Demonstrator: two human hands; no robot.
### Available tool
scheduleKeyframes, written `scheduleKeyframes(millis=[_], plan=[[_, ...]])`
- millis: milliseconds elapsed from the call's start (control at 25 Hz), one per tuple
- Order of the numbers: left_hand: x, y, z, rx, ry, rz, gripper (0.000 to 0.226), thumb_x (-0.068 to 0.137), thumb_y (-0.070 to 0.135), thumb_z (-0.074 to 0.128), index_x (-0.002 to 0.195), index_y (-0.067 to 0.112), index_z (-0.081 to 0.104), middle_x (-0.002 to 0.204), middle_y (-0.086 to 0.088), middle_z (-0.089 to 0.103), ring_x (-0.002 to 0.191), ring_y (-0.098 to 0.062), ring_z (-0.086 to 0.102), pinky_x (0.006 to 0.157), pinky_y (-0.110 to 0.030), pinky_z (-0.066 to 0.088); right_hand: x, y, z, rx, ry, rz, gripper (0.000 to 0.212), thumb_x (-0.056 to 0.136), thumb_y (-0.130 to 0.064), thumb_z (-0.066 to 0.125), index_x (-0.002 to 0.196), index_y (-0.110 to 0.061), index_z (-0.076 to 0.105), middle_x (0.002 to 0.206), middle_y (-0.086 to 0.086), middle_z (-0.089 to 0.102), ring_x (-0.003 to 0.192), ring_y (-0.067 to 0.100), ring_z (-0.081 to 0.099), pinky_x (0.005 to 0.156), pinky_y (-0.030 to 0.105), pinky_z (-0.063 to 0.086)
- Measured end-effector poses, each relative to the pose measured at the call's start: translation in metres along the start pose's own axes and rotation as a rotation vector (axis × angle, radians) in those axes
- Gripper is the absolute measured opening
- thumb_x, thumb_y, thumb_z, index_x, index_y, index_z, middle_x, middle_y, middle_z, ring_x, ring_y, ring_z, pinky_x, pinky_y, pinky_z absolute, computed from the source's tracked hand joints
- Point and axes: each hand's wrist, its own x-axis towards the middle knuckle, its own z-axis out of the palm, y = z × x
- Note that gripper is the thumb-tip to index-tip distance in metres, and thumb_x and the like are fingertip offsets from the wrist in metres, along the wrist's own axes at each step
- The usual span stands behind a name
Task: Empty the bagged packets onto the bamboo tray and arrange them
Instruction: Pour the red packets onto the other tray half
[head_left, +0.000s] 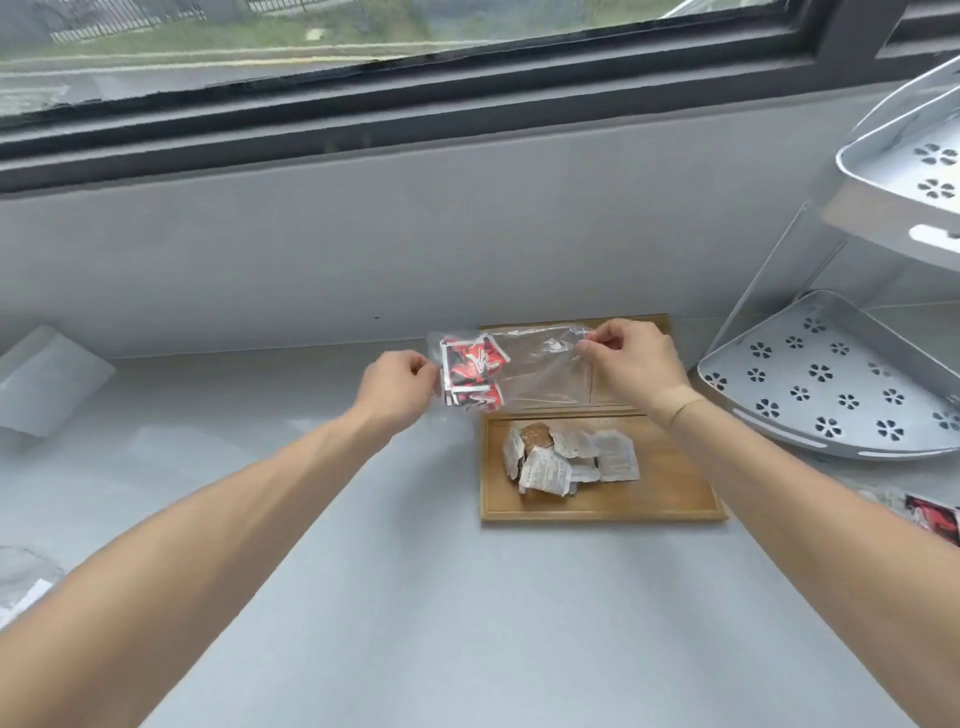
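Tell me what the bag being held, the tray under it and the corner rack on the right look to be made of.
Bag: thin clear plastic film; the tray shows through it, with a red zip line at one end.
Tray: light wood, likely bamboo, matte, with straight grain.
Corner rack: pale grey, smooth, flower-shaped holes; painted metal or plastic, cannot tell which.

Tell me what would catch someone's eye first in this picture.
Probably the clear plastic bag held up over the far end of the bamboo tray, pinched between the left hand and right hand, with red packets bunched at its left end. Next, the pale packets piled on the tray's near half.
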Motion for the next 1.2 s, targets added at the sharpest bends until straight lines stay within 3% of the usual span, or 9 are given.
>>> scheduleKeyframes(millis=[80,240,400,560,760,840,1000,1200], plan=[[0.02,0.016,-0.003,0.151,0.005,0.065,0.028,0.093,0.022,0.049,0.074,0.014,0.068,0.063,0.0,0.06,0.069,-0.027,0.054,0.06,-0.03,0.041,0.022,0.017,0.015,0.105,-0.033,0.078,0.016,0.09,-0.033,0.065,0.093,-0.018,0.072,0.095,0.003,0.069,0.09,0.02,0.058,0.076,0.027,0.04],[0.048,0.038,0.001,0.306,0.006,0.119,0.031,0.09,0.017,0.046,0.06,0.015,0.051,0.059,-0.002,0.054,0.071,-0.031,0.052,0.061,-0.032,0.041,0.05,0.04,0.036,0.22,-0.059,0.179,0.016,0.089,-0.031,0.067,0.077,-0.021,0.066,0.077,0.003,0.064,0.076,0.023,0.055,0.067,0.029,0.041],[0.055,0.051,0.005,0.326,-0.003,0.163,0.025,0.09,0.02,0.046,0.073,0.012,0.061,0.075,-0.01,0.064,0.078,-0.033,0.057,0.068,-0.035,0.048,0.061,0.055,0.044,0.324,-0.116,0.293,0.014,0.089,-0.026,0.067,0.077,-0.021,0.065,0.071,0.005,0.068,0.066,0.027,0.062,0.058,0.038,0.052],[0.061,0.077,-0.003,0.294,0.004,0.251,0.026,0.09,0.021,0.047,0.086,0.009,0.071,0.087,-0.011,0.073,0.086,-0.033,0.063,0.076,-0.037,0.054,0.059,0.056,0.041,0.444,-0.151,0.398,0.021,0.093,-0.017,0.063,0.073,-0.017,0.058,0.059,0.005,0.056,0.045,0.016,0.045,0.037,0.019,0.033],[0.062,0.11,-0.007,0.323,-0.031,0.316,0.025,0.091,0.023,0.046,0.085,0.02,0.069,0.09,-0.002,0.074,0.089,-0.027,0.065,0.08,-0.036,0.055,0.056,0.053,0.036,0.569,-0.142,0.46,0.006,0.094,-0.018,0.062,0.094,-0.013,0.062,0.072,0.003,0.062,0.048,0.009,0.048,0.034,0.015,0.029],[0.06,0.12,-0.01,0.334,-0.03,0.333,0.025,0.091,0.023,0.045,0.082,0.024,0.068,0.088,0.0,0.074,0.086,-0.025,0.065,0.078,-0.033,0.054,0.057,0.053,0.035,0.614,-0.129,0.469,0.011,0.094,-0.018,0.063,0.102,-0.011,0.06,0.073,0.004,0.061,0.047,0.009,0.047,0.032,0.015,0.027],[0.057,0.133,-0.017,0.341,0.004,0.352,0.028,0.091,0.021,0.043,0.087,0.02,0.071,0.092,-0.002,0.074,0.089,-0.027,0.064,0.08,-0.034,0.055,0.057,0.05,0.034,0.684,-0.115,0.463,0.009,0.093,-0.014,0.062,0.102,-0.013,0.058,0.07,0.002,0.059,0.047,0.01,0.047,0.037,0.016,0.027],[0.053,0.132,-0.021,0.444,0.016,0.375,0.03,0.092,0.023,0.041,0.093,0.015,0.07,0.096,-0.009,0.072,0.091,-0.034,0.063,0.084,-0.045,0.055,0.055,0.049,0.042,0.701,-0.105,0.435,0.006,0.093,-0.014,0.065,0.09,-0.017,0.061,0.067,0.0,0.057,0.045,0.009,0.043,0.031,0.015,0.025]])
